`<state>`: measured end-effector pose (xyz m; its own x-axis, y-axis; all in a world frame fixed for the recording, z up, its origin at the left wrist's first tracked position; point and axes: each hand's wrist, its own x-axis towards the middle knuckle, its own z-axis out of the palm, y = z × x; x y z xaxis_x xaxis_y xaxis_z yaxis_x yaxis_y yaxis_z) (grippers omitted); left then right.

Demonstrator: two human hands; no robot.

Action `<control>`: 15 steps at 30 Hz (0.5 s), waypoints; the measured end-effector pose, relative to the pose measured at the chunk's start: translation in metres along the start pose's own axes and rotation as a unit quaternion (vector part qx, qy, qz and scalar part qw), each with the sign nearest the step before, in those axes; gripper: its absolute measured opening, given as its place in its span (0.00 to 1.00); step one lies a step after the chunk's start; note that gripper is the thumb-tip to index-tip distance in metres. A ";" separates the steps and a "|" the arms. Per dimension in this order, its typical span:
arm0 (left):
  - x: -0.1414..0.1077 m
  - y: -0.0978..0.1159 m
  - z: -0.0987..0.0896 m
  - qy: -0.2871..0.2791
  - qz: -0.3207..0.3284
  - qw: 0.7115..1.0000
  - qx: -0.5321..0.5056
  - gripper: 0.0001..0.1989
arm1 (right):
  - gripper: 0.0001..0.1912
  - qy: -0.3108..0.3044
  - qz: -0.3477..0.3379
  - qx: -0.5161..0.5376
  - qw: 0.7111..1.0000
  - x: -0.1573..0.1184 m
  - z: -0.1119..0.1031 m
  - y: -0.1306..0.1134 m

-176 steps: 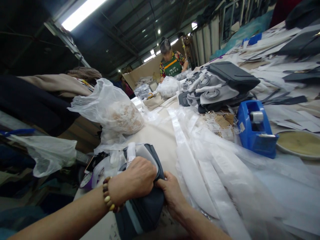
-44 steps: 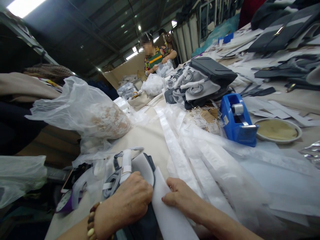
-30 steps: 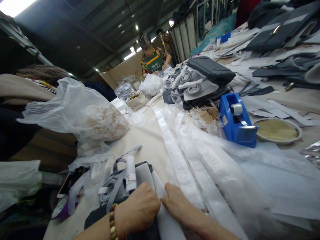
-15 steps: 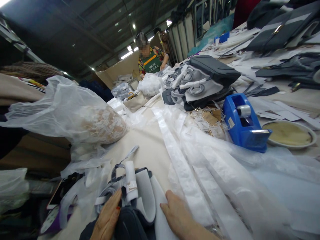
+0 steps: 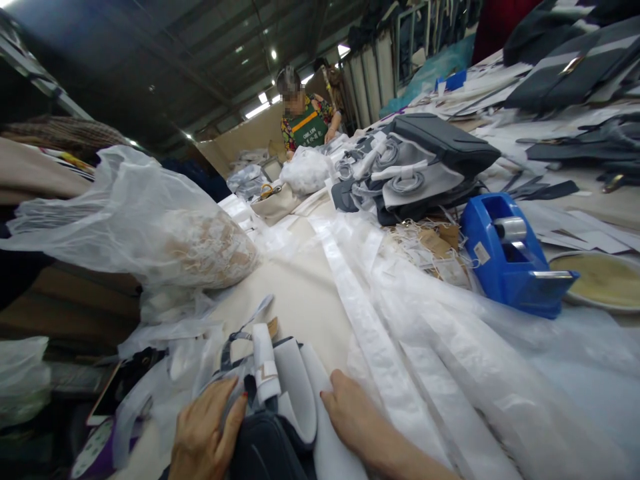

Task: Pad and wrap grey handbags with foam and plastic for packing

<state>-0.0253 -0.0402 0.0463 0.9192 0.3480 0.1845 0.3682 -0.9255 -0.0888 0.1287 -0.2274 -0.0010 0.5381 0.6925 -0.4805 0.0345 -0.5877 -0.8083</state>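
Note:
A dark handbag [image 5: 267, 448] sits at the near edge, with a white-wrapped handle [image 5: 265, 363], grey straps and a pale flap [image 5: 296, 387] on top. My left hand [image 5: 207, 427] grips its left side, fingers curled along the strap and the thumb toward the bag body. On the other side, my right hand [image 5: 350, 410] rests against a white sheet [image 5: 320, 387] along the bag's right edge. Its thumb and a finger show slightly apart; the other fingers are hidden. A small brown tag [image 5: 273, 327] shows behind the wrapped handle.
Long clear plastic bags [image 5: 390, 360] lie right of the handbag. Beyond them stand a blue tape dispenser [image 5: 515, 260] and a pile of tags [image 5: 435, 247]. A stuffed plastic bag [image 5: 200, 247] is at left. Grey handbags [image 5: 425, 160] are stacked farther off, near a person [image 5: 310, 127].
My left hand has shifted left, its fingers now spread over the strap side. The brown tag has come into sight behind the handle. My right hand is nearly where it was.

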 end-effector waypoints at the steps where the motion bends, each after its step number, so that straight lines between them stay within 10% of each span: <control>1: 0.015 0.006 -0.006 0.028 0.002 1.000 -0.001 0.19 | 0.12 -0.003 0.000 0.001 1.000 -0.001 0.001 0.002; 3: 0.051 0.020 -0.015 0.022 0.034 0.998 -0.041 0.19 | 0.11 -0.008 0.000 0.005 1.000 -0.002 0.001 0.004; 8: 0.129 0.050 -0.009 -0.221 0.113 0.967 -0.051 0.20 | 0.11 -0.029 0.010 0.003 1.000 0.001 0.004 0.009; 15: 0.160 0.044 0.005 -0.446 0.126 0.886 0.011 0.30 | 0.11 -0.054 0.019 -0.005 0.998 0.017 0.014 0.023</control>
<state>0.1392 -0.0244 0.0667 0.7130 0.1202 -0.6907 0.1294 -0.9908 -0.0389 0.1265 -0.2236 -0.0325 0.4461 0.7099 -0.5450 0.0240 -0.6182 -0.7856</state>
